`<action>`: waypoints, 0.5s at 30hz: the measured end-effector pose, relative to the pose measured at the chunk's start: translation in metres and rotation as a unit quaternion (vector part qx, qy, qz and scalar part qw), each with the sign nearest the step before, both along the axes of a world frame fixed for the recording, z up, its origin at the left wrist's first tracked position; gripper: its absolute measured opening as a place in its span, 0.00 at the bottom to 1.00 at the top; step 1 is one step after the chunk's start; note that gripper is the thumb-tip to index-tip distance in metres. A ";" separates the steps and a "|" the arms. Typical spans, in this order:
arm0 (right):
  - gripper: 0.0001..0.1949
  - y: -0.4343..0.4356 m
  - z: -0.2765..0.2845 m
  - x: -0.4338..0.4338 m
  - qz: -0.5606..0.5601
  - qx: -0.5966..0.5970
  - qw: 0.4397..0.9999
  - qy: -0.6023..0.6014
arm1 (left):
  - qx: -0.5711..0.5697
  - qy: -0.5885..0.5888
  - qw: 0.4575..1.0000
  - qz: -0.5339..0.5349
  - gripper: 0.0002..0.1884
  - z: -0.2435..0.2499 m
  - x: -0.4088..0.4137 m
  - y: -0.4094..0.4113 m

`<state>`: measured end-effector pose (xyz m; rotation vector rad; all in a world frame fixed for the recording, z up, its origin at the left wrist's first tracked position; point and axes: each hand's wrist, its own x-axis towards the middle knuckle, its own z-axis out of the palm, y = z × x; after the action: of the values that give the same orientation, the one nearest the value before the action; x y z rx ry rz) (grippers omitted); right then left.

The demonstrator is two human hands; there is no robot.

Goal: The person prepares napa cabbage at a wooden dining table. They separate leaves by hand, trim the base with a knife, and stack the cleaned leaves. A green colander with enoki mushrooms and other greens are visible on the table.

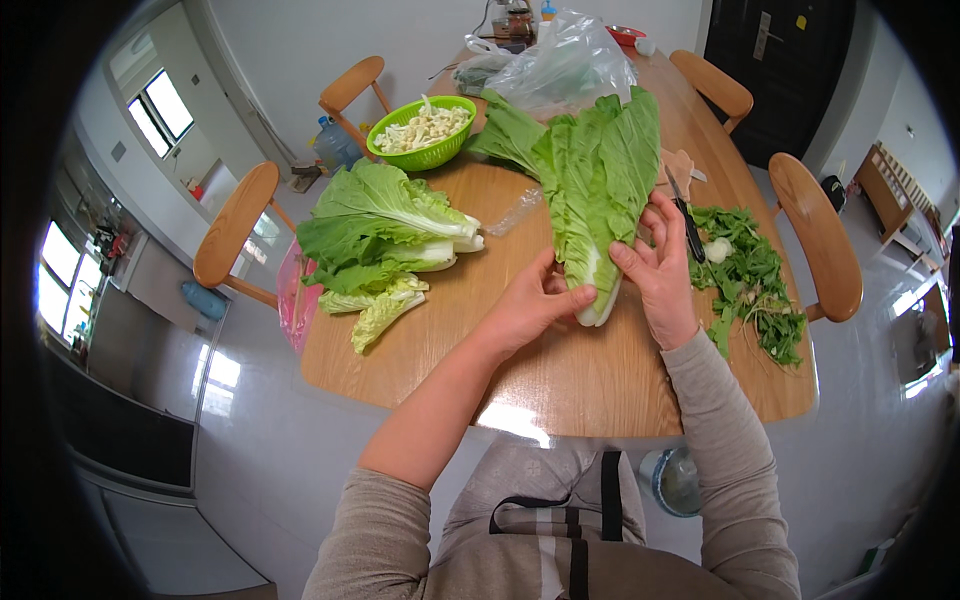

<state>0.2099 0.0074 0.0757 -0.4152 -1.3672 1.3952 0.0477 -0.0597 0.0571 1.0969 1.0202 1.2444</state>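
Note:
A head of leafy green lettuce or cabbage (592,180) is held between both hands, its pale stem end towards me. My left hand (538,300) grips the base from the left, thumb across the white stem. From the right, my right hand (658,262) holds the side, thumb on the leaves. To the left on the wooden table lie more leafy greens (382,225) with white stems and small loose leaves (386,315). A knife with a black handle (691,229) rests right of the held head, beside a heap of green herbs with roots (757,285).
A green plastic basket (424,156) of cut cauliflower stands at the table's back left. Clear plastic bags (574,71) lie at the far end, near a red bowl (624,34). Wooden chairs (238,225) flank the table (570,390). A bin (675,480) stands under its front edge.

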 end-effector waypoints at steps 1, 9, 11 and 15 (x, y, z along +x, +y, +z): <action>0.38 0.000 0.000 0.000 -0.001 0.000 1.000 0.001 | 0.002 -0.006 1.000 0.001 0.34 0.001 0.000 0.000; 0.37 0.000 0.000 -0.001 -0.004 0.001 1.000 0.007 | 0.008 0.005 1.000 0.021 0.31 0.008 0.004 -0.003; 0.37 0.000 0.001 -0.001 -0.006 0.001 1.000 0.009 | 0.017 0.003 0.999 0.029 0.30 0.008 0.005 -0.003; 0.36 0.000 0.002 0.000 -0.014 0.008 1.000 0.008 | 0.042 0.001 0.998 0.042 0.28 0.003 0.007 -0.003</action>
<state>0.2097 0.0071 0.0775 -0.4095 -1.3537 1.3600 0.0547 -0.0625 0.0604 1.1296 1.0327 1.3632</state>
